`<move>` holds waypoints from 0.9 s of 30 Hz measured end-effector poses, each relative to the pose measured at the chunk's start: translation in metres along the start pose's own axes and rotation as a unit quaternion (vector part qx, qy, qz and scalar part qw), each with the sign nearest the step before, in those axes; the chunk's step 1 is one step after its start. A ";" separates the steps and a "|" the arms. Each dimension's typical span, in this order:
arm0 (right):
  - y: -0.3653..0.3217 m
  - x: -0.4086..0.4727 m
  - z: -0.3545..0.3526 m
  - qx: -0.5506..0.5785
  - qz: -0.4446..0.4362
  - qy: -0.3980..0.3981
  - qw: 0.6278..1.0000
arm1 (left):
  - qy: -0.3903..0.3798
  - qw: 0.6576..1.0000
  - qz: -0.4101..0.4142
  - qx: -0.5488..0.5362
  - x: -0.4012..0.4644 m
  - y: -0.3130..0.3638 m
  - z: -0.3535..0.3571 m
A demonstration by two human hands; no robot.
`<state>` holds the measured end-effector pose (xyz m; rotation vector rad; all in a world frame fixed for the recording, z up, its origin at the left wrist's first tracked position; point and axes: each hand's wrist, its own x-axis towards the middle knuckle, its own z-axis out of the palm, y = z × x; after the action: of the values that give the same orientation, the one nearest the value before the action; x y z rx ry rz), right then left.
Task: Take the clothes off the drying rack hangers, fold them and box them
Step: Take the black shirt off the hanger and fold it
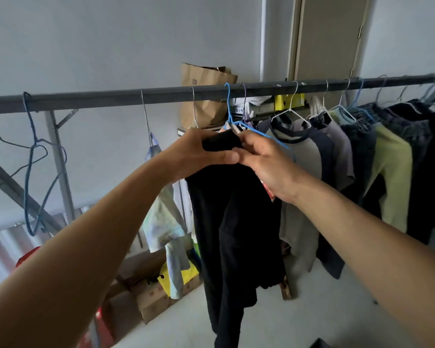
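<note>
We see two bare arms reaching up from the bottom corners of the frame to the middle, where both hands meet at the top of a black garment hanging from a blue wire hanger. The left hand has its fingers curled over the bunched top edge of the cloth, thumb pressed along the front; the right hand touches it thumb to thumb, its fingers curled behind the cloth, close to the hanger's wire arm — whether they grip the cloth, the wire or both, we cannot tell. The hanger's hook is still over the dark rail that runs across the upper half of the frame, so we judge this garment is only being worked free, not yet off. To the right along the rail a full row of clothes remains on hangers — grey, pale green and dark pieces. At centre left a pale shirt also still hangs. At far left, bare blue hangers dangle from the rail, which suggests some pieces are already down. A cardboard box sits on the floor at lower centre left, but we cannot say if it is the one for packing. No folded clothes are in view, so we judge most of the work remains.
</note>
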<state>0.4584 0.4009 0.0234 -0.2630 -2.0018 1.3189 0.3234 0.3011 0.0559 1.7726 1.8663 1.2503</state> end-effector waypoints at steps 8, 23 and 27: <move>0.002 -0.017 -0.015 0.102 0.044 0.019 0.994 | -0.011 0.985 0.043 0.169 0.020 0.039 -0.002; 0.051 -0.051 -0.017 -0.021 0.037 -0.048 0.998 | -0.008 0.986 0.077 0.146 0.002 0.052 -0.039; 0.059 -0.060 -0.029 -0.062 0.082 -0.076 0.992 | 0.046 0.981 0.097 0.160 0.002 0.050 -0.055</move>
<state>0.5085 0.4177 -0.0480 -0.4020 -2.2350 1.3526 0.3178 0.2750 0.1249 2.1396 2.0858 1.1662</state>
